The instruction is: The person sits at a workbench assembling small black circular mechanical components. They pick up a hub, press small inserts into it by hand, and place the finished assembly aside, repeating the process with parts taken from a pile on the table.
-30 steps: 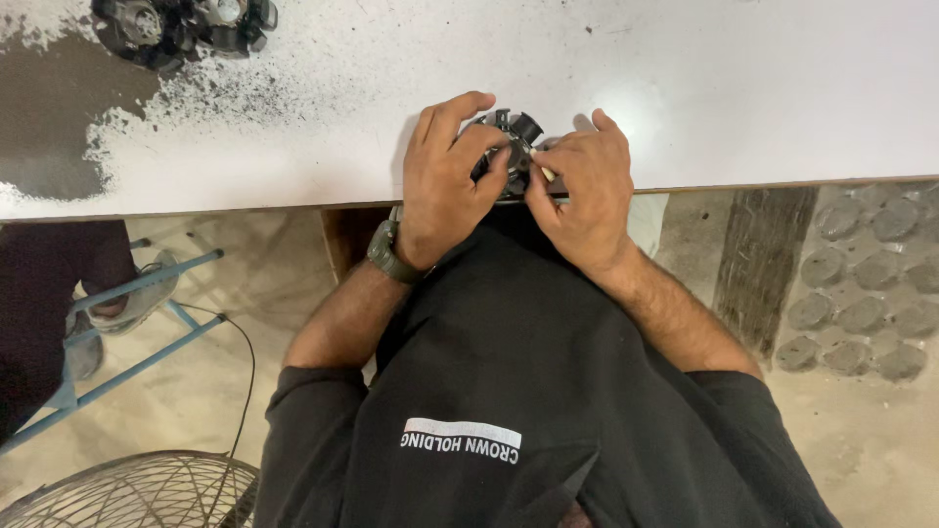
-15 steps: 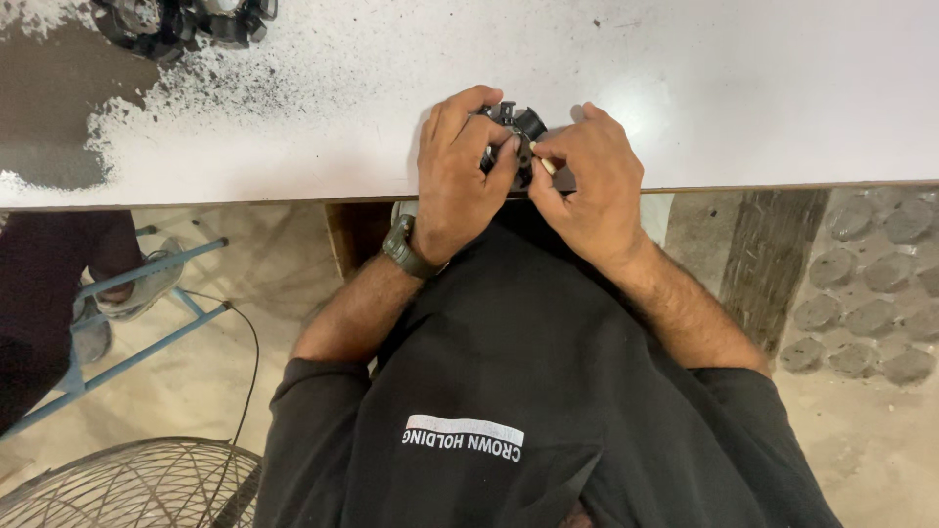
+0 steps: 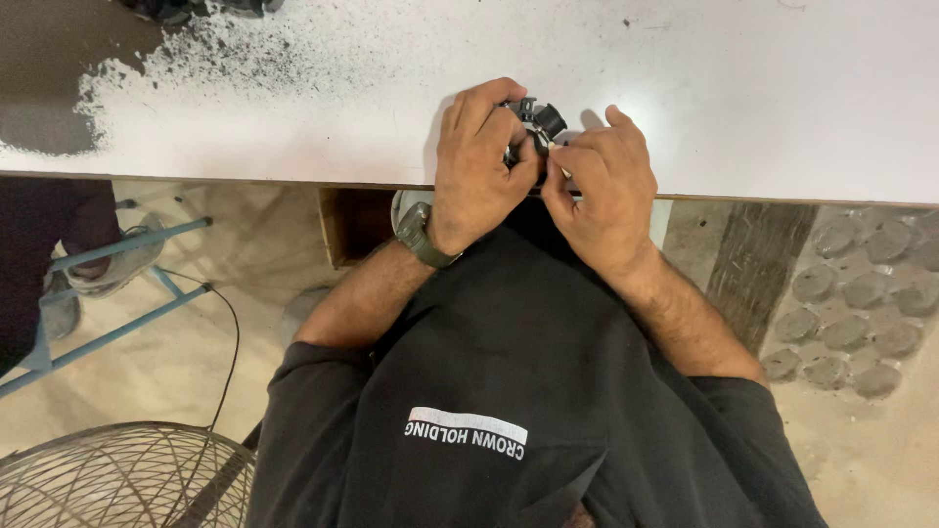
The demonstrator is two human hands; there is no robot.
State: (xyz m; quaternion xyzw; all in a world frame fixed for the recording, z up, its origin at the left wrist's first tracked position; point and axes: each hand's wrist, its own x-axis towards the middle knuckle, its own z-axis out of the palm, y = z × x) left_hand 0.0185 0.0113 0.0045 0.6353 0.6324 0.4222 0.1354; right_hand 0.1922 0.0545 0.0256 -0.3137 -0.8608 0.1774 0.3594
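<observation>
Both my hands meet at the near edge of a white table (image 3: 743, 88). My left hand (image 3: 479, 166), with a dark green watch on its wrist, is closed over a small black and metal part (image 3: 536, 119). My right hand (image 3: 602, 191) pinches the same part from the right with thumb and forefinger. Most of the part is hidden under my fingers; only its black round top shows. My black shirt fills the lower middle of the view.
Dark grit is scattered over the table's far left (image 3: 225, 49), near a few dark parts (image 3: 186, 8) at the top edge. Below the table: a wire fan guard (image 3: 108, 479), a blue metal frame (image 3: 117, 293), another person's shoe (image 3: 108, 264), and a wooden post (image 3: 758, 254).
My hands have stayed on the part and turned it slightly, so its black top now shows above my fingers. The view has shifted, and the dark parts at the far left have slid nearly out of frame.
</observation>
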